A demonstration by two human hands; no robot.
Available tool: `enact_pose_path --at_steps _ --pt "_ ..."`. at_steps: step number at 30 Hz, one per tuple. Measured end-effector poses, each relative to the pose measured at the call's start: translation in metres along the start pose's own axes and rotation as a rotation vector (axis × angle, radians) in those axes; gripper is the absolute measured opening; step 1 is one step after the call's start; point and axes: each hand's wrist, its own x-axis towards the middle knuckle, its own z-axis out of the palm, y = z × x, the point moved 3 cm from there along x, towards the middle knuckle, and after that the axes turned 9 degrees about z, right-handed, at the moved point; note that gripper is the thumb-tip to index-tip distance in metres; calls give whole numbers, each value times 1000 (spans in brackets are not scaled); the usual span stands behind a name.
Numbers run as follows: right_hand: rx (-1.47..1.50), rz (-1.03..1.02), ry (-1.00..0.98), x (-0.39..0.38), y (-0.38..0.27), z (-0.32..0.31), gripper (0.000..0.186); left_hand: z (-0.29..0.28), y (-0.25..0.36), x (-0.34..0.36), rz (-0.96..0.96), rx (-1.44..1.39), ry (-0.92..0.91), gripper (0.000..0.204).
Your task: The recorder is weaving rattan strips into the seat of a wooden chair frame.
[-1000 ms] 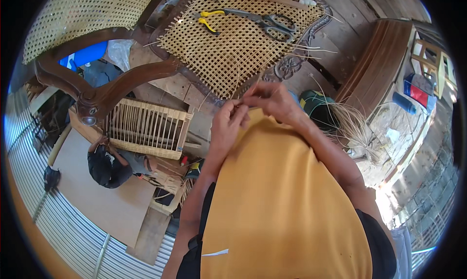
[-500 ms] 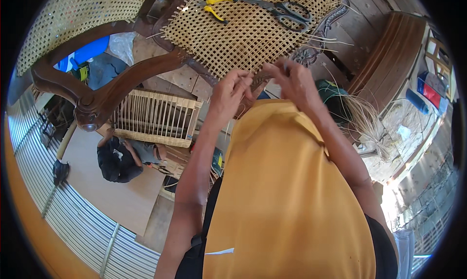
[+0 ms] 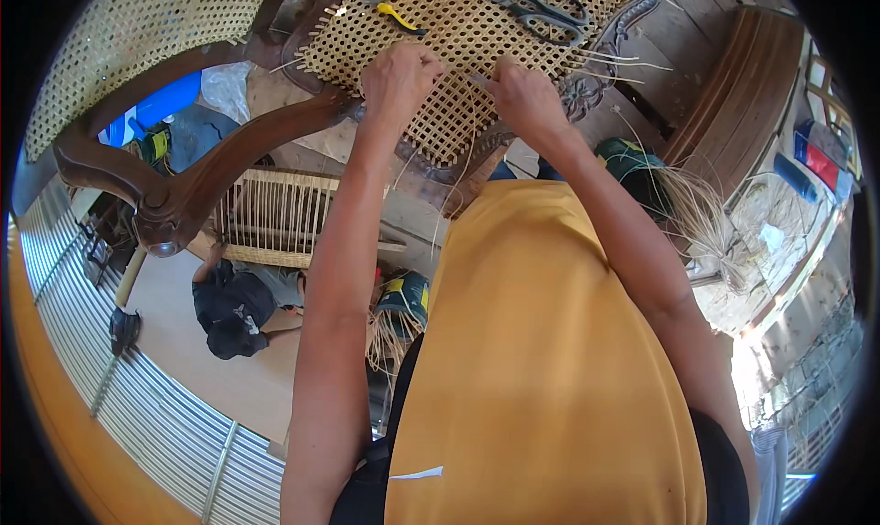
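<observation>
Over a woven cane seat panel (image 3: 454,126) set in a dark carved wooden chair frame (image 3: 266,140), both my hands are at work. My left hand (image 3: 396,85) lies at the panel's left part with its fingers pinched; what they hold is too small to make out. To its right, my right hand (image 3: 530,102) is closed in a pinch, and a thin greyish piece (image 3: 481,82) juts from its fingertips toward the left hand. Pliers with yellow handles (image 3: 401,14) and black-handled scissors (image 3: 552,16) rest on the far side of the cane. Loose strands (image 3: 610,60) stick out at the right edge.
Another cane panel (image 3: 137,44) stands at upper left. Below it, a person (image 3: 238,310) in dark clothes sits beside a slatted woven frame (image 3: 280,213). A cane bundle (image 3: 701,218) spills from a green container (image 3: 632,168) at right, near curved brown wood (image 3: 733,85).
Both hands have moved farther away, from the panel's near edge up over the weave, and spread apart. The person at lower left has leaned over.
</observation>
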Motion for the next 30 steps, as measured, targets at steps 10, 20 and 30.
enact_pose_path --at_steps 10,20,30 --pt "-141 -165 111 11 -19 7 13 -1 8 9 15 91 65 19" --pt "-7 -38 112 20 -5 0 36 18 22 6 204 198 201 17" --pt "4 90 41 6 22 -28 29 29 41 13 287 -203 90 15"
